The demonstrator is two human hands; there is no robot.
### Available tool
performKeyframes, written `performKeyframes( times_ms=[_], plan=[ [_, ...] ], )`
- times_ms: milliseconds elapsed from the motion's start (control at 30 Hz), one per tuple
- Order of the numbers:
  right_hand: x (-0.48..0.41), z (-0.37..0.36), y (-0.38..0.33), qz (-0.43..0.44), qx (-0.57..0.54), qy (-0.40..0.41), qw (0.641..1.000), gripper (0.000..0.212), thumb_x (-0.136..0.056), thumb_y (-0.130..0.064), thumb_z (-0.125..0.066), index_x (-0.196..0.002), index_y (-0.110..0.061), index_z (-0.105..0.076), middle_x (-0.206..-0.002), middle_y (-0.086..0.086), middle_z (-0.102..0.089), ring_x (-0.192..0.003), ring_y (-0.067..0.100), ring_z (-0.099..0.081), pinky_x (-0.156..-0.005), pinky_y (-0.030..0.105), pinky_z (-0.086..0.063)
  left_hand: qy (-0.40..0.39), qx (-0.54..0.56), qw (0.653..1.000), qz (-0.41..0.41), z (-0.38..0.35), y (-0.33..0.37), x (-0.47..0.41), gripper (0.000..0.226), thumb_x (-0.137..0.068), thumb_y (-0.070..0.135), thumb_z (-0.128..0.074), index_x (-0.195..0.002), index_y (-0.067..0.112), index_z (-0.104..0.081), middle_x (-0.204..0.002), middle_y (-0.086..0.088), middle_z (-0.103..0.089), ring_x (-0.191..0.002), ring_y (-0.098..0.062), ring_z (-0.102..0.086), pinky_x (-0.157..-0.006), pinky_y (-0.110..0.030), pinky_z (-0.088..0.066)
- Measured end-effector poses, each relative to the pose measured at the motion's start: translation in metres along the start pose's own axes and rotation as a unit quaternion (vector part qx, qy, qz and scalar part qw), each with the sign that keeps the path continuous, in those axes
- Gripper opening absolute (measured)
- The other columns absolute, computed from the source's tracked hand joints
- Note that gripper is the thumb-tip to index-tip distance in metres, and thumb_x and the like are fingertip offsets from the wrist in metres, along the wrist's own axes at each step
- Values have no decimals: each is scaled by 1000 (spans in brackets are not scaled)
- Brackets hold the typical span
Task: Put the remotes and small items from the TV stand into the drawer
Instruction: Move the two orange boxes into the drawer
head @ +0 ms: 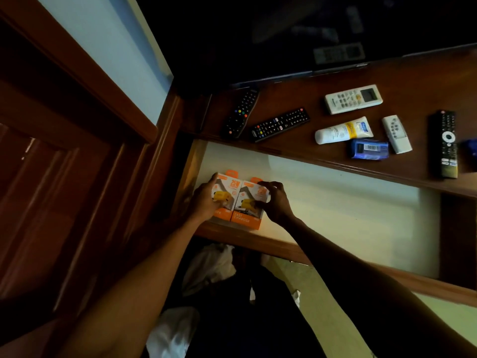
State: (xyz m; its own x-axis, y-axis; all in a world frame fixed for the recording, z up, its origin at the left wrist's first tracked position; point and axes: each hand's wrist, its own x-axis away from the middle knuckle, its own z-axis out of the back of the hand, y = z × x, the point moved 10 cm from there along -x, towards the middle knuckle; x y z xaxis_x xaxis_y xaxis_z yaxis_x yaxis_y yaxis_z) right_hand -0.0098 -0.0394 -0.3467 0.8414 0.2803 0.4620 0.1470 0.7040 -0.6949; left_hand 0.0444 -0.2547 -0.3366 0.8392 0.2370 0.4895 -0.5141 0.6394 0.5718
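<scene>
Two orange-and-white charger boxes lie side by side in the left corner of the open drawer (pixel 335 202). My left hand (pixel 205 198) grips the left charger box (pixel 227 187). My right hand (pixel 276 200) pinches the right charger box (pixel 247 202) at its right edge. On the TV stand (pixel 413 73) above lie two black remotes (pixel 241 112) (pixel 280 124), a white air-conditioner remote (pixel 353 98), a white cream tube (pixel 343 130), a blue packet (pixel 369 149), a small white remote (pixel 396 133) and a long black remote (pixel 444 143).
The TV screen (pixel 284 29) stands at the back of the stand. A wooden door frame (pixel 77 99) runs along the left. A blue item (pixel 471 148) is cut off at the right edge. White cloth (pixel 209 267) lies on the floor below the drawer.
</scene>
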Motion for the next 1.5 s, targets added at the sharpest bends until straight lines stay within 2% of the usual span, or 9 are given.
performKeyframes(
  times_ms=[100,267,367,533,667,800,900,1067,1500],
  plan=[
    [-2,-10,-13,3,6,-21,1000,62,-80,-11,-76,-136,-13,-51,-142,15,-38,-125,35,-48,-96,38,-51,56,-56,996,-37,25,20,12,77,-84,12,-70,-150,20,-32,-144,-11,-45,-133,-28,-41,-107,-37,-39],
    [-7,-30,-33,17,19,-44,999,63,-80,-10,-75,-137,-12,-49,-143,16,-36,-126,36,-47,-99,38,-51,173,-16,981,-89,76,25,30,46,-93,11,-59,-138,15,-50,-143,-8,-45,-131,-22,-43,-103,-22,-37],
    [-12,-44,-46,30,52,-70,996,64,-81,-16,-74,-139,-14,-46,-144,16,-33,-125,37,-49,-98,43,-52,186,-61,975,-106,89,13,32,44,-93,15,-59,-136,17,-51,-143,-6,-44,-132,-24,-40,-106,-40,-43],
    [-19,-53,-52,22,112,-86,990,69,-80,-28,-76,-139,-16,-42,-145,16,-30,-129,38,-43,-95,49,-53,149,5,987,-60,84,-14,33,62,-96,14,-56,-152,17,-28,-158,-12,-27,-142,-30,-31,-110,-42,-35],
    [-27,-50,-75,93,220,-74,968,88,-71,-42,-81,-144,-18,-37,-150,15,-26,-136,37,-28,-106,53,-40,103,85,991,2,75,-36,29,70,-98,19,-53,-155,23,-13,-155,-12,-34,-135,-30,-43,-98,-37,-43],
    [-36,-70,-102,137,231,-150,951,102,-72,-36,-81,-153,-17,-22,-148,15,-37,-133,35,-36,-108,47,-37,105,96,990,21,76,-40,31,70,-97,18,-54,-155,21,-14,-153,-13,-37,-134,-30,-44,-95,-32,-41],
    [-39,-82,-104,139,238,-190,942,98,-72,-32,-82,-152,-18,-26,-143,13,-42,-130,33,-40,-107,44,-39,98,91,991,27,74,-43,31,71,-96,15,-55,-155,22,-16,-154,-12,-35,-135,-29,-42,-94,-29,-38],
    [-40,-80,-102,141,216,-161,953,87,-68,-28,-85,-144,-20,-43,-138,11,-47,-126,32,-43,-101,41,-42,99,101,990,24,73,-43,28,71,-94,12,-58,-154,20,-20,-153,-12,-37,-136,-30,-42,-100,-36,-39],
    [-30,-77,-101,130,206,-111,963,77,-74,-23,-80,-142,-19,-45,-138,10,-48,-123,31,-43,-98,42,-44,89,79,992,30,81,-37,20,65,-94,23,-59,-151,19,-28,-145,-12,-48,-129,-29,-50,-99,-41,-46]
  ],
)
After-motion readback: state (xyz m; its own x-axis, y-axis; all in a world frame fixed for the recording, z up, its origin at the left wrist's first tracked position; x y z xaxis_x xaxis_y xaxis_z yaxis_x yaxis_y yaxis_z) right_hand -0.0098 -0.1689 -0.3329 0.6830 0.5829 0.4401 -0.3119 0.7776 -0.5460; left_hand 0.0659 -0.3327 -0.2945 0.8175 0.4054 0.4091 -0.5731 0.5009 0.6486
